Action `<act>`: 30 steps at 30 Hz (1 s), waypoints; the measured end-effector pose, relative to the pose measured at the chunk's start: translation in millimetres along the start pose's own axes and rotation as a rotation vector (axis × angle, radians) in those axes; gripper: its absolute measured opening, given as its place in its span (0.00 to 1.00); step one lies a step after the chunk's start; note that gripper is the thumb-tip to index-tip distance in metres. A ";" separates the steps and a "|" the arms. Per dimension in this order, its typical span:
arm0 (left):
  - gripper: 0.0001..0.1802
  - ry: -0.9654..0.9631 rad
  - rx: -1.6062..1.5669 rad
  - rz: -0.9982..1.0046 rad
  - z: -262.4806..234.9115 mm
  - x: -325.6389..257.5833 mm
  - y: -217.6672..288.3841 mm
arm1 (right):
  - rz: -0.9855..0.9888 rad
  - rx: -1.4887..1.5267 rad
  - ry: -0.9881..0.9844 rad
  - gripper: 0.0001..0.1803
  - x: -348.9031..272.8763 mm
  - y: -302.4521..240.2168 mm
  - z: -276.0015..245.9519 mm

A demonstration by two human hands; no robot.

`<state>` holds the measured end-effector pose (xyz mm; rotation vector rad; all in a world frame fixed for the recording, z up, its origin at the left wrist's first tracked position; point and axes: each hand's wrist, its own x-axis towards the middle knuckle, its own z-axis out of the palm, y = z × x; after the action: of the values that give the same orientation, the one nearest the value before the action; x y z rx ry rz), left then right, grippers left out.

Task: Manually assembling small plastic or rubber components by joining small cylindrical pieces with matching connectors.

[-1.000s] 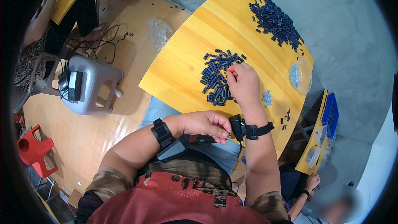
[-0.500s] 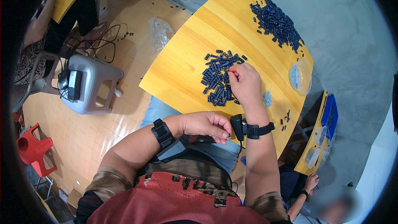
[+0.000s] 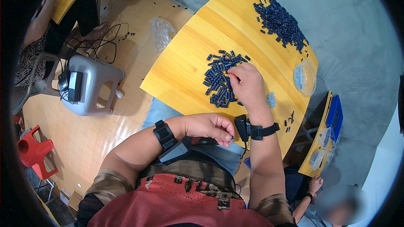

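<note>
1. Far left, about 9 o'clock: grey plastic stool point(image 3: 94, 85) on the tiled floor, a dark device and black cables on its seat. A red chair point(image 3: 35, 153) sits lower, near 8 o'clock.
2. Clear plastic bag point(image 3: 162, 31) on the floor, just off the table's left edge, near 11 o'clock.
3. Left hand point(image 3: 208, 127) held over the lap, just below the table's near edge, fingers curled. Fingertips seem to pinch one small dark piece point(image 3: 231, 137); too small to be sure.
4. Yellow wooden table point(image 3: 185, 75) fills the centre. The near pile of small dark blue pieces point(image 3: 219, 77) lies at its middle, loosely scattered.
5. Right hand point(image 3: 248, 86) rests palm down on the right side of that pile, thumb and forefinger closed together at the pile's edge. Whether a piece is between them, cannot tell.
6. Handling, by judgement: pieces look short, stiff, light, likely hard plastic. They should roll or skid on the smooth top. Best taken singly, pinched across the short sides.
7. Larger heap of dark pieces point(image 3: 280, 19) at 1 o'clock, well apart from the hands.
8. Clear round container point(image 3: 305, 77) at 3 o'clock by the table's right edge; small pale bits point(image 3: 270, 99) just beside the right wrist.
</note>
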<state>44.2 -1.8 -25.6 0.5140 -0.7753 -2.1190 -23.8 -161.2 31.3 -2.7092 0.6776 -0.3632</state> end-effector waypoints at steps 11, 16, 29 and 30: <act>0.11 0.018 0.000 -0.038 -0.6 -0.2 -1.1 | -0.005 -0.033 -0.045 0.03 0.1 1.1 1.2; 0.10 0.017 -0.038 -0.011 -0.2 1.5 -4.3 | 0.061 0.015 0.024 0.04 -11.1 0.9 -9.5; 0.06 0.281 -0.197 0.156 14.5 7.8 -3.5 | 0.605 0.896 0.140 0.06 -138.9 -3.5 -20.5; 0.06 0.297 -0.202 0.127 16.5 5.6 -1.3 | 0.611 0.899 0.147 0.06 -145.5 -4.1 -21.0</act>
<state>30.4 0.1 -14.9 0.6343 -0.4103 -1.9207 -153.2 -91.3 28.0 -1.5598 1.0240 -0.5401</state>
